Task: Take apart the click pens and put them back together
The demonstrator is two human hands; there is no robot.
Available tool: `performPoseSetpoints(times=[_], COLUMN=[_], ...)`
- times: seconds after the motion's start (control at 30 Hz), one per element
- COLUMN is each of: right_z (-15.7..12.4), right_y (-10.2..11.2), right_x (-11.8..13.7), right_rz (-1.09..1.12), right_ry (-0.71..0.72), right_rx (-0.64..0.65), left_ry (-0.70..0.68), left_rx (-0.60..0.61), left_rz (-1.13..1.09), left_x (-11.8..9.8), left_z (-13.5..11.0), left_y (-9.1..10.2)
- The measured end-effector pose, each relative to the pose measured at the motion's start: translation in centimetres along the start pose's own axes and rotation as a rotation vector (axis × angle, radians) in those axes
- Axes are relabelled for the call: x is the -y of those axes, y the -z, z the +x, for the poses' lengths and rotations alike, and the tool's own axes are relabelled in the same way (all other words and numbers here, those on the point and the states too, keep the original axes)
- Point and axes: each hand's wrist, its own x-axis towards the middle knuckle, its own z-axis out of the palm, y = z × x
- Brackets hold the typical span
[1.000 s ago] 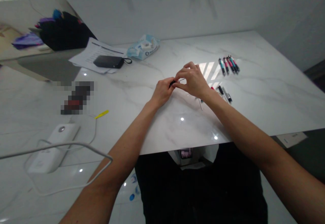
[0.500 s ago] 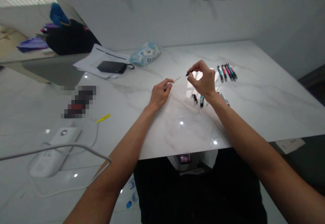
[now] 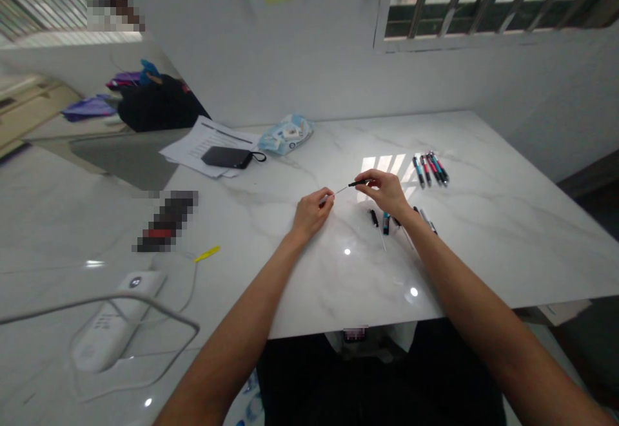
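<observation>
Veined white marble tabletop (image 3: pixel 483 252) stretches across the view below a white wall and a barred window (image 3: pixel 483 0). A slim black rod with a thin metal tip (image 3: pixel 355 183) is pinched between the thumb and fingertips of the right hand (image 3: pixel 384 195), and its tip is pointed at the left hand (image 3: pixel 312 214). The fingers of that hand are curled closed just beside the tip, though whether anything small is gripped there cannot be told. A black pen piece (image 3: pixel 374 218), a teal pen piece (image 3: pixel 385 223) and a thin clear tube (image 3: pixel 382 239) are laid below the right hand. A row of slim pens with pink and teal barrels (image 3: pixel 429 169) is lined up further right. A pale blue plastic packet (image 3: pixel 285 135) is placed near the far edge, its contents hidden, and a flat black case with a cord loop (image 3: pixel 226 157) rests on white printed papers (image 3: pixel 203 149)
</observation>
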Motion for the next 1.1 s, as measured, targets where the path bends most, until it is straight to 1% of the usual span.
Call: performPoseSetpoints(times=[0.2,0.37,0.43,0.57,0.63,0.77,0.9,1.0,1.1], right_z=[-0.1,-0.6,-0.8,-1.1,-1.2,-1.2,-1.0,-1.0,-1.3], right_y=[-0.2,-0.8,-1.1,-1.6,-1.5,-1.1,-0.3,0.4,0.6], right_x=[-0.2,0.2,0.6,1.3,1.4,1.3,1.5,1.5,1.2], right_rz=[0.037,-0.012,-0.059,-0.137,-0.162,-0.194,-0.174,-0.272,-0.331], right_ry=[-0.043,-0.002,0.013,0.022,0.024,0.019,0.041,0.06,0.041], right_rx=[0.059,0.111,0.144,0.196,0.205,0.251,0.281,0.307,0.325], left_ry=[-0.012,-0.038,-0.078,-0.215,-0.239,-0.22,-0.181,-0.175,-0.168], left_rx=[0.01,0.026,0.054,0.129,0.155,0.19,0.187,0.177,0.161], left_rz=[-0.017,0.033,0.062,0.121,0.172,0.317,0.407,0.405,0.383], left_x=[0.2,0.2,0.1,0.1,0.1,-0.1,-0.6,-1.0,-1.4], left_z=[0.0,-0.3,-0.4,-0.4,-0.4,-0.4,-0.5,-0.5,-0.5], left_y=[0.1,-0.1,-0.4,-1.0,-1.3,-1.6,-1.6,-1.8,-2.1])
